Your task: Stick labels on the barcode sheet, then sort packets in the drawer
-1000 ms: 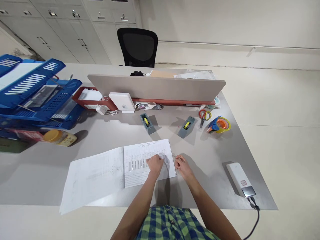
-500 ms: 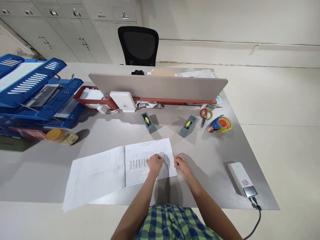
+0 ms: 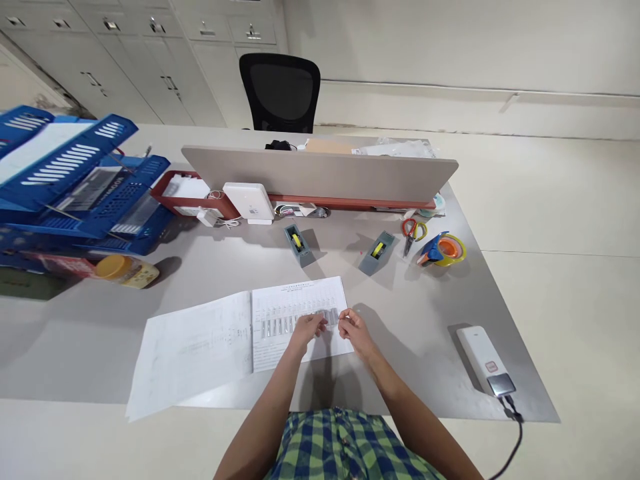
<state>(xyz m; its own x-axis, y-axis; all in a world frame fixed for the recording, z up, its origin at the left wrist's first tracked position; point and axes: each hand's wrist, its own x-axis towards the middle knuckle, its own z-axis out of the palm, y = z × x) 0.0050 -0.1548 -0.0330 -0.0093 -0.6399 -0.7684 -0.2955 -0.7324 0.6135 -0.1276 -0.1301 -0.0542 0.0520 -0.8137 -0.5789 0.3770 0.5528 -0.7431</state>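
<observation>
An open booklet point(image 3: 280, 357) of printed pages lies on the grey desk, with a row of small dark strips point(image 3: 277, 326) across its right page. Over the middle of that row is my left hand point(image 3: 306, 331), its fingers curled and pressed together. My right hand point(image 3: 355, 330) is at the page's right edge, thumb and fingertips pinched. Whatever either hand may hold is too small to make out. Beyond the booklet stand two grey tape dispensers point(image 3: 298, 246) with yellow cores, one left and one right.
Scissors point(image 3: 410, 235) and tape rolls point(image 3: 449, 249) lie at the right rear. A white power bank point(image 3: 483, 357) with a cable is near the right edge. Blue file trays point(image 3: 95, 207) and a yellow-lidded jar point(image 3: 125, 270) stand left. A low partition point(image 3: 320, 175) crosses the back.
My right hand has moved left, from beside the page onto its right edge, nearer my left hand. My left hand has shifted slightly left and toward me.
</observation>
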